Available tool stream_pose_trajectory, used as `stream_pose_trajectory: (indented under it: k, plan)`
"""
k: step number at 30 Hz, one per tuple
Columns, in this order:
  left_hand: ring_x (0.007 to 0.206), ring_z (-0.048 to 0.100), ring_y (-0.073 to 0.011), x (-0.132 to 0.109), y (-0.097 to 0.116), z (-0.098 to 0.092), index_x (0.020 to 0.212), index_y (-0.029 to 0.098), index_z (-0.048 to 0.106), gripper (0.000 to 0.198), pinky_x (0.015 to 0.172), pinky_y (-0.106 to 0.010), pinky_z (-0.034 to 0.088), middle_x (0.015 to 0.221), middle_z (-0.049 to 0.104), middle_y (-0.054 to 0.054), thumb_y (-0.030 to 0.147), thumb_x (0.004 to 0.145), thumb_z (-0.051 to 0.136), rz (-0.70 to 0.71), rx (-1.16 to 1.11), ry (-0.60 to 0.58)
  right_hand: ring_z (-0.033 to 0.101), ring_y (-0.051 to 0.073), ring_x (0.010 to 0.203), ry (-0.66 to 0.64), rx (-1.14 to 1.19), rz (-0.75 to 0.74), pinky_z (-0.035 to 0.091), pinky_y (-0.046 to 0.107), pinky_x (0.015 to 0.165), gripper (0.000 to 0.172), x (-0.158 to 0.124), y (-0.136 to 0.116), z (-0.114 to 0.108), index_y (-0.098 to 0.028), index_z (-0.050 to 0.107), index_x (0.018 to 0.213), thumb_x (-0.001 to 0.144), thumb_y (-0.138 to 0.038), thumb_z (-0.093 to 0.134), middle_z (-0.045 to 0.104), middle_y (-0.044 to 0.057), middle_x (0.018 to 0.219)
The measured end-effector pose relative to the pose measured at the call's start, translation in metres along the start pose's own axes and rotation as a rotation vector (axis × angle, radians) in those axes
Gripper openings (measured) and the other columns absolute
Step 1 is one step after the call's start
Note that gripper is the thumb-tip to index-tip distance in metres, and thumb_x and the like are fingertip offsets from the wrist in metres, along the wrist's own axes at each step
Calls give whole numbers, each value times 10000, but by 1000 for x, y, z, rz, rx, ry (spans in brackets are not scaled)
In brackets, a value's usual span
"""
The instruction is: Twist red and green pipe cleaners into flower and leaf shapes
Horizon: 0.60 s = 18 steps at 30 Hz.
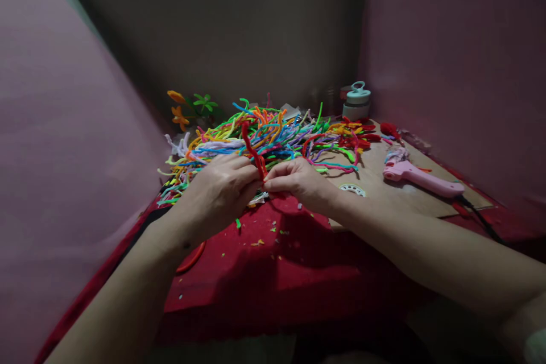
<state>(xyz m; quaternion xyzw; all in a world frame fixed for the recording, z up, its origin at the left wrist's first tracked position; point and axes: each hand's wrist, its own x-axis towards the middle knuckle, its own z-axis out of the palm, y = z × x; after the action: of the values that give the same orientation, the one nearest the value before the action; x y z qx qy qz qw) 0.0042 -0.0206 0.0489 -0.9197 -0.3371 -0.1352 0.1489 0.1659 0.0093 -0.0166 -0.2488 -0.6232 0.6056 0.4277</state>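
Both of my hands meet over the front of a red-covered table, pinching a red pipe cleaner (251,147) that is bent and stands up between them. My left hand (226,185) is closed around it from the left, its fingertips partly hidden. From the right, my right hand (294,181) pinches its lower end between thumb and forefinger. Just behind the hands lies a large tangled pile of colourful pipe cleaners (273,136) in green, blue, orange, purple and white.
Right of the pile, a pink glue gun (422,179) with a cord rests on a cardboard sheet (375,205). A light-blue lidded container (357,103) stands behind. Orange flowers (180,118) are at the back left. Scraps dot the red cloth (256,273); pink panels flank the table.
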Motion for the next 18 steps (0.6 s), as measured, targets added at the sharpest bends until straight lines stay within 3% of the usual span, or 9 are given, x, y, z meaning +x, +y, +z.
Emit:
stream_pose_trajectory:
  k: [2, 4, 8, 12, 14, 15, 18]
  plan:
    - [599, 461, -114, 0, 4, -2, 637, 152, 596, 195, 577, -244, 348, 634, 548, -17, 198, 784, 476, -123, -116, -39, 387, 60, 467, 20, -160, -81, 295, 215, 489, 79, -3, -1, 2, -114, 605, 603, 665, -156, 580, 479, -43, 484]
    - [513, 407, -89, -1, 6, 0, 592, 150, 571, 175, 491, -220, 296, 548, 489, 13, 207, 742, 500, -334, -312, -79, 420, 74, 505, 75, -386, -250, 323, 220, 516, 97, -6, 1, 3, -114, 611, 620, 692, -137, 551, 499, -25, 522]
    - [411, 300, -62, -4, 3, 14, 533, 148, 513, 165, 402, -204, 217, 454, 390, 39, 237, 665, 558, -787, -998, -144, 458, 118, 603, 183, -884, -722, 361, 258, 596, 169, -11, 6, 7, -125, 579, 606, 749, -117, 490, 547, 34, 599]
    - [374, 268, -66, -8, 2, 24, 465, 164, 455, 186, 378, -217, 243, 403, 335, 34, 250, 606, 542, -932, -1645, -246, 401, 129, 571, 191, -1122, -973, 345, 287, 592, 282, -15, 6, 10, -148, 540, 564, 820, -137, 422, 519, 37, 561]
    - [381, 286, -66, -11, 4, 19, 477, 153, 490, 193, 381, -216, 256, 409, 349, 30, 259, 627, 551, -935, -1646, -262, 407, 131, 581, 183, -1059, -965, 345, 291, 594, 278, -17, 3, 11, -146, 548, 565, 818, -137, 431, 520, 39, 562]
    - [397, 312, -65, -13, 6, 14, 504, 144, 521, 191, 391, -211, 268, 430, 378, 27, 257, 651, 567, -934, -1545, -200, 421, 130, 592, 186, -965, -919, 352, 288, 600, 256, -18, 0, 12, -142, 558, 577, 808, -136, 447, 527, 39, 572]
    - [522, 454, -81, -21, 12, -4, 681, 146, 621, 108, 467, -201, 348, 591, 527, 9, 249, 676, 651, -851, -1093, 136, 464, 112, 593, 144, -500, -592, 373, 263, 589, 158, -17, -8, 12, -132, 589, 629, 768, -152, 516, 545, 23, 600]
